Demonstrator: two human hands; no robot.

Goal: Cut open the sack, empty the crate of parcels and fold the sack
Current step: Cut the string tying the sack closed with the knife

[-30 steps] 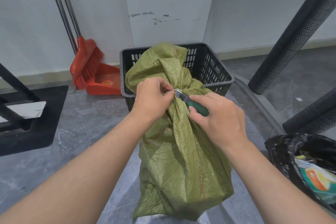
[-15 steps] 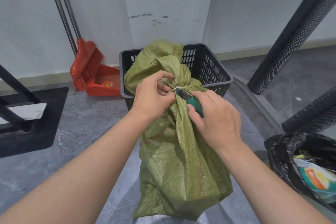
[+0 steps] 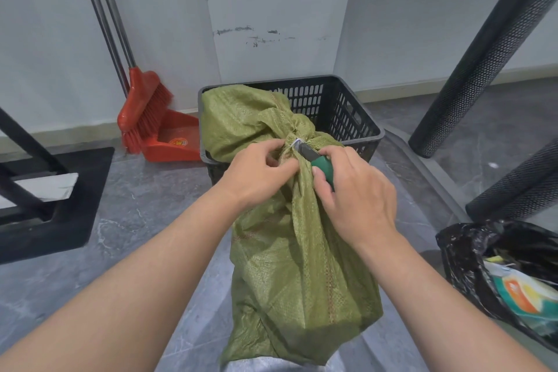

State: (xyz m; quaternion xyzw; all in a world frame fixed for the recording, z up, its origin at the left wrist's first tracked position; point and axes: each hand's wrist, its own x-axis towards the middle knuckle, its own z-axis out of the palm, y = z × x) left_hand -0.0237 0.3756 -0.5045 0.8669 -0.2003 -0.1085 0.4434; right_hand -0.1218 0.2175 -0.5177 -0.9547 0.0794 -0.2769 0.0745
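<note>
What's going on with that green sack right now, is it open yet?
Not yet. The person's left hand grips the gathered neck of the green woven sack, while the right hand holds a green-handled utility knife with its blade at the white tie around the neck. The sack stands on the floor against the black plastic crate, its top flopped over the crate's rim. The tie looks intact.

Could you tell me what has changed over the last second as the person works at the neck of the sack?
The sack's loose top has dropped from upright to slump over the crate's left side. The left hand loosened from a fist to a finger pinch. The right hand kept the green-handled knife at the tie. Broom and bin bag unchanged.
</note>
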